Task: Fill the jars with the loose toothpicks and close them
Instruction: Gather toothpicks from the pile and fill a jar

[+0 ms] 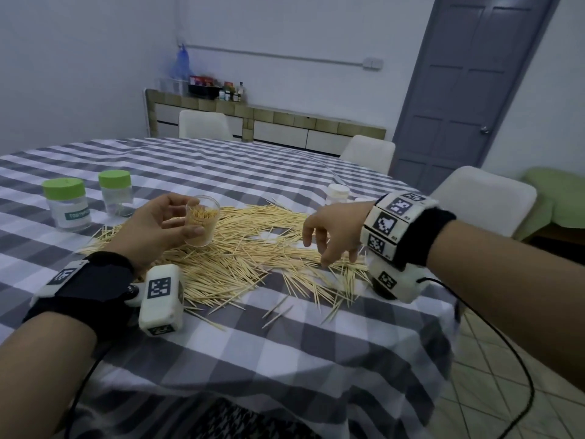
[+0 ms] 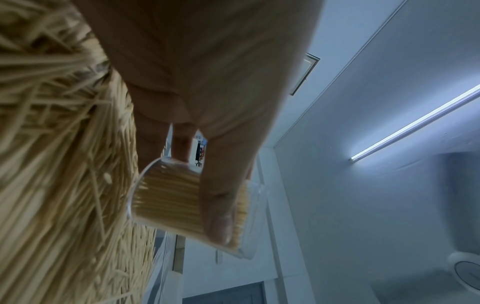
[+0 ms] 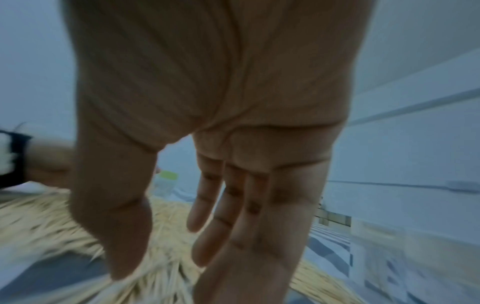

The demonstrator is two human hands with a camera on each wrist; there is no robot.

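A: Now, from the head view, the left hand [image 1: 158,223] clamps an open jar [image 1: 201,224], mostly full, above the toothpick pile [image 1: 240,255]. The right hand [image 1: 332,231], fingers apart and empty, hovers over sticks just beneath it.

B: Left wrist view: thumb across the jar [image 2: 182,203], toothpicks packed inside.

A: Right wrist view, blurred: right hand [image 3: 207,154] spread above the pile [image 3: 52,222].

B: Filling step, I'd say; next, pinch a bunch and feed it in.

Jar [image 1: 201,221]: clear, glossy plastic, you see through it.
Toothpicks [image 1: 253,248]: pale, matt wood.
Lids [image 1: 114,178]: smooth green plastic.
Surface [image 1: 285,343]: your checked cloth, soft and matt.
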